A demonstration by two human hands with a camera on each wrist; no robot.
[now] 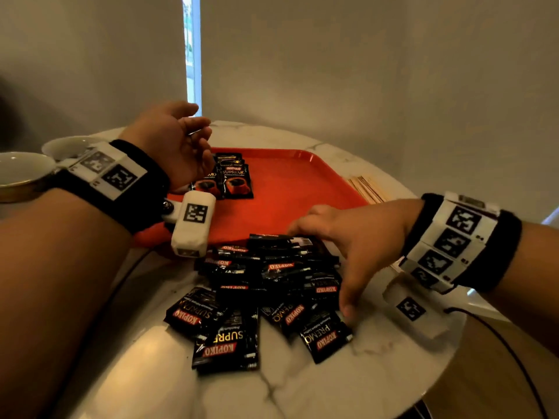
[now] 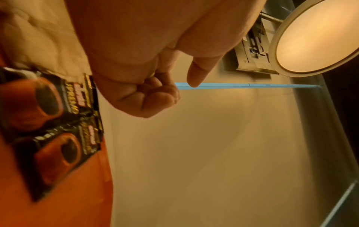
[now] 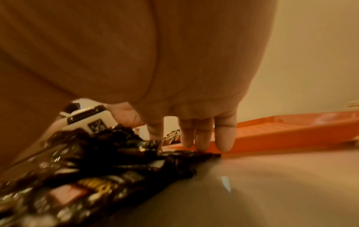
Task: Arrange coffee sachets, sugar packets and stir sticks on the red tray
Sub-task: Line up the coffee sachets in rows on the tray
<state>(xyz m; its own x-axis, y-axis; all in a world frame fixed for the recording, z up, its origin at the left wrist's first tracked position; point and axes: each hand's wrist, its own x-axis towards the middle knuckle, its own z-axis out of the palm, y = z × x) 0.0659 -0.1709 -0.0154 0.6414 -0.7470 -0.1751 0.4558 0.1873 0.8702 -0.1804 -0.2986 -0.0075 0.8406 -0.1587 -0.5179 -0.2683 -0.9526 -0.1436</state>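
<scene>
The right hand [image 1: 354,237] reaches palm-down over a loose heap of black coffee sachets [image 1: 266,285] on the marble counter [image 1: 378,373]. Its fingers are spread and nearly straight, with the fingertips [image 3: 202,142] touching the far edge of the heap; the thumb lies along the heap's right side. The hand pinches nothing, so it reads as released, merely resting on the packets.

The left hand [image 1: 175,146] hangs palm-up above the near-left part of the red tray [image 1: 302,189]. Its fingers [image 2: 153,95] are loosely curled toward the palm and empty, and the thumb points away from them; the hand grasps nothing.

Just under and beside the left hand, two short overlapping rows of sachets on the tray [image 1: 234,176] lie face up, side by side. The rest of the tray's floor stretches from the left hand toward the right hand, and its near rim sits just beyond the right fingertips, close against the heap.

A bundle of wooden stir sticks [image 1: 366,189] lies on the counter beyond the right wrist, beside the tray's right edge. Two pale bowls [image 1: 24,173] stand to the outside of the left wrist. Sugar packets cannot be made out in any view.
</scene>
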